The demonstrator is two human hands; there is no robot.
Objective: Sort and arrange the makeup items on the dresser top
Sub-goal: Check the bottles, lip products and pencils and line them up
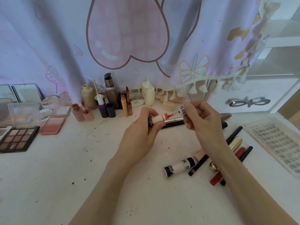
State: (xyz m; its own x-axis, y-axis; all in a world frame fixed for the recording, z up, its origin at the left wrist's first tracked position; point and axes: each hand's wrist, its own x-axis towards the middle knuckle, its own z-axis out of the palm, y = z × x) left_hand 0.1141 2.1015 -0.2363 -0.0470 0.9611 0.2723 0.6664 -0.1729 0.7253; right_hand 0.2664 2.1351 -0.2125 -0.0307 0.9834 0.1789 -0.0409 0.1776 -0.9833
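Cream-bodied lip tint tube with black lettered band, uncapped, held above the stained white dresser top.

Left hand curls its fingers round the tube body; right hand pinches the matching white lettered cap, whose red-tipped applicator wand sits just clear of the tube's red-smeared neck. Location: mid-air, centre of the dresser, in front of the back row of upright bottles. Unsorted stock lies at right: a second cream-and-black tube, dark pencils, a red stick and gold-cased lipsticks beside a lash tray. Risks: the wet wand may drip or smear onto fingers or surface if it misses the neck; a loosely seated cap would likely leak once the tube is laid flat.
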